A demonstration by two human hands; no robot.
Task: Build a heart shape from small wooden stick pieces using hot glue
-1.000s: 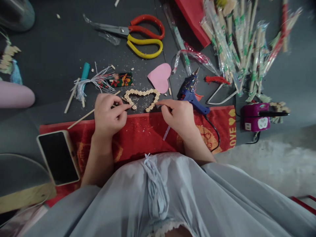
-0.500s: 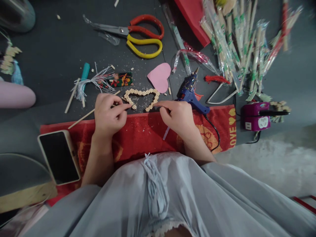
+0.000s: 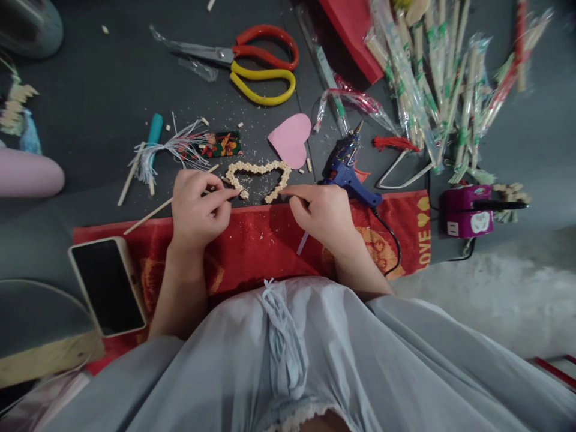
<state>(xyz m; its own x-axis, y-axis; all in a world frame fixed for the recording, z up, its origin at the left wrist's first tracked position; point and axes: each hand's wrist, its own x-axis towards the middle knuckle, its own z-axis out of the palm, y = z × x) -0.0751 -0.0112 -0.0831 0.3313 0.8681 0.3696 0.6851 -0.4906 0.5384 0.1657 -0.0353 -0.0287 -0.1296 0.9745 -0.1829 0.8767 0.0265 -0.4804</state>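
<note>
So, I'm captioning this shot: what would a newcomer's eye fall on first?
Probably the big scissors, one handle red, one yellow, on the dark table, upper left of centre. Next, the pale heart-like outline between the left hand and right hand, with a pink heart at its upper right. The blue glue gun beyond the right hand also stands out.

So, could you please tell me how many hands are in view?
2: the left hand at the left end of the heart outline, and the right hand by its right side. None appears hidden.
</note>
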